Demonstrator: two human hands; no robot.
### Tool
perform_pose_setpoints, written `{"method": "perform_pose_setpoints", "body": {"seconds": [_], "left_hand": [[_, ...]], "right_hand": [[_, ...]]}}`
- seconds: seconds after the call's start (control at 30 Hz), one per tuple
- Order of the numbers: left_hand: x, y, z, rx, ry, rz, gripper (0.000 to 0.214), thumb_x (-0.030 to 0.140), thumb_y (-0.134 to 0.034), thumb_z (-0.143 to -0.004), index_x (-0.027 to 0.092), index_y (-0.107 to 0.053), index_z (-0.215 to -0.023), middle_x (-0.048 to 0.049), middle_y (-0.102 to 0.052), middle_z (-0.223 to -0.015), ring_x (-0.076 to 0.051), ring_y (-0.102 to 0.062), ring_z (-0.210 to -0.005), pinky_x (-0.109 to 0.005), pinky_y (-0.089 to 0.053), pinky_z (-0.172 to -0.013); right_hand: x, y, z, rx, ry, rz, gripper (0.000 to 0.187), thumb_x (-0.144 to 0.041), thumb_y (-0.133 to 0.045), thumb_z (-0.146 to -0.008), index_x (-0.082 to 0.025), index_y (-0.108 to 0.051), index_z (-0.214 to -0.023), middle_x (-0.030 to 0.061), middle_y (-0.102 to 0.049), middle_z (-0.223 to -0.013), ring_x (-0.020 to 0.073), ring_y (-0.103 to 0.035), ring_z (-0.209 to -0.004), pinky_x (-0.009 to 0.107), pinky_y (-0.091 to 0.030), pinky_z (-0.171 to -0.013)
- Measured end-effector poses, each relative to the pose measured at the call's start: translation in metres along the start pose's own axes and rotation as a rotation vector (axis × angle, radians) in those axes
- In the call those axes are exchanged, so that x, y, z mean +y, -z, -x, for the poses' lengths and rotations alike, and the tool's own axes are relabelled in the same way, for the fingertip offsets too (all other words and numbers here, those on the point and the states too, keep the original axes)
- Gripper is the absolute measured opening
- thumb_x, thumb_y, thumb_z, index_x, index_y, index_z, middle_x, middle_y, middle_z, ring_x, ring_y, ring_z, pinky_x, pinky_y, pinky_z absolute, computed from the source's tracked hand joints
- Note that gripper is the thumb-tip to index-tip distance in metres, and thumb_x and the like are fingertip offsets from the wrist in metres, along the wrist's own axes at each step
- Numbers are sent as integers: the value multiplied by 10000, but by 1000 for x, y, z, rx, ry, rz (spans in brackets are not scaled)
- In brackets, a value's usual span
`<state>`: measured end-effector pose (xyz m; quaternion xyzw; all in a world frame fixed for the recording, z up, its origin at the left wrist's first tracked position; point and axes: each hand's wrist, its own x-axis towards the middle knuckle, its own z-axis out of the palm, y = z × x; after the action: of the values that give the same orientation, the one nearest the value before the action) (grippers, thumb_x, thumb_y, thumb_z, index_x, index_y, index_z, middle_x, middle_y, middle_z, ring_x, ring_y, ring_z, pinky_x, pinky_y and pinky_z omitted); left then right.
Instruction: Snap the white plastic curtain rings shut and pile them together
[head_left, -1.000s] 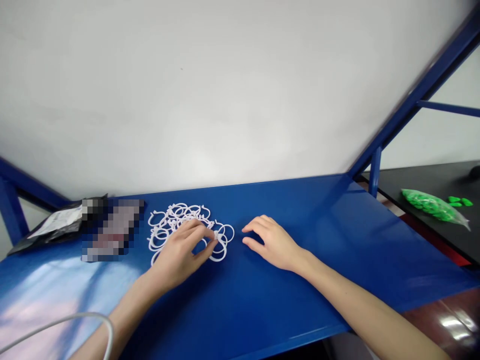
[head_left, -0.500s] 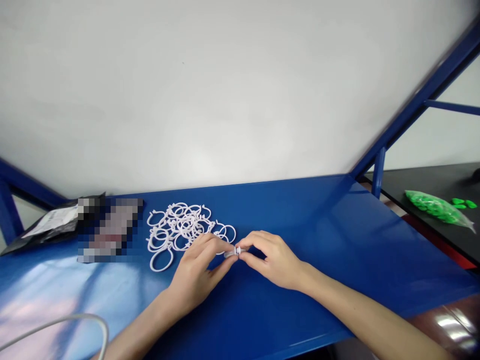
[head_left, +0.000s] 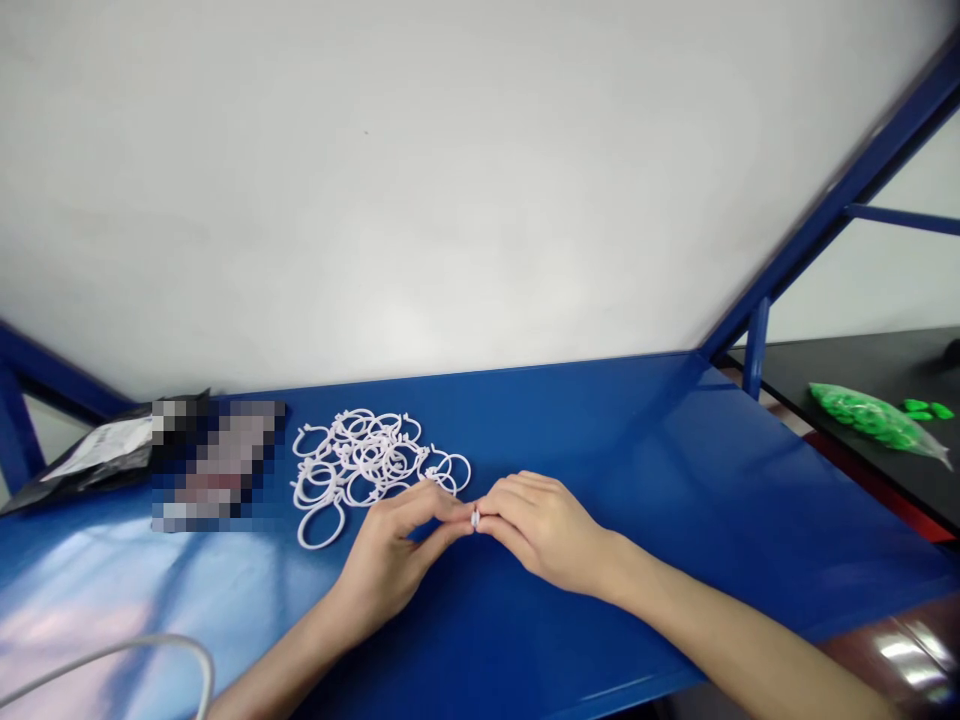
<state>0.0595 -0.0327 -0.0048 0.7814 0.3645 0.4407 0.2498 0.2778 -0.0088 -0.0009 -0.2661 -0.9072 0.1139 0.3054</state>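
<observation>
My left hand (head_left: 397, 545) and my right hand (head_left: 544, 525) meet fingertip to fingertip above the front part of the blue table (head_left: 600, 430). Between the pinched thumbs and fingers of both hands sits a small white plastic piece (head_left: 475, 519). Only a sliver of it shows; the fingers cover the rest, so its full shape cannot be made out. Just beyond my left hand lies a loose pile of white plastic rings (head_left: 375, 455), each with small knob-like ends or clasps. One ring (head_left: 321, 525) lies at the pile's near left edge.
A black plastic mailing bag (head_left: 112, 445) and a blurred-out flat item (head_left: 225, 465) lie left of the rings. A white cable (head_left: 172, 640) curves across the lower left. On a black surface at right rests a clear bag of green pieces (head_left: 874, 418). Blue frame bars (head_left: 757, 345) flank the table.
My fingertips have closed tighter together, and less of the white piece shows between them. Both hands have dipped slightly. The ring pile looks the same.
</observation>
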Motion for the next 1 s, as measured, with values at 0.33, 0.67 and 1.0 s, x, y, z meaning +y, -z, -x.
{"method": "perform_pose_setpoints", "body": {"seconds": [0.33, 0.67, 1.0], "left_hand": [[1, -10, 7, -7, -133, -36, 190, 61, -594, -950, 218, -642, -855, 10, -708, -756, -119, -666, -692, -235, -553, -628], [-26, 12, -4, 51, -139, -658, 159, 279, -647, -958, 208, -685, -1096, -64, -736, -986, -247, -647, -941, -405, -522, -862], [-46, 20, -1, -11, 8, -880, 94, 266, -602, -937, 224, -682, -915, -80, -709, -965, -288, -562, -919, -438, -438, -800]], "right_hand": [[-9, -2, 9, -77, 97, 179, 327, -204, -383, -1085, -184, -644, -890, 38, -703, -787, 164, -625, -689, 312, -467, -634], [26, 12, -3, -21, -145, 211, 233, -340, -521, -1060, -207, -678, -951, 25, -754, -925, 175, -705, -818, 304, -521, -759], [59, 30, 3, -41, -533, 507, 136, -310, -590, -1008, -207, -676, -1032, 64, -728, -1029, 221, -727, -869, 295, -531, -612]]}}
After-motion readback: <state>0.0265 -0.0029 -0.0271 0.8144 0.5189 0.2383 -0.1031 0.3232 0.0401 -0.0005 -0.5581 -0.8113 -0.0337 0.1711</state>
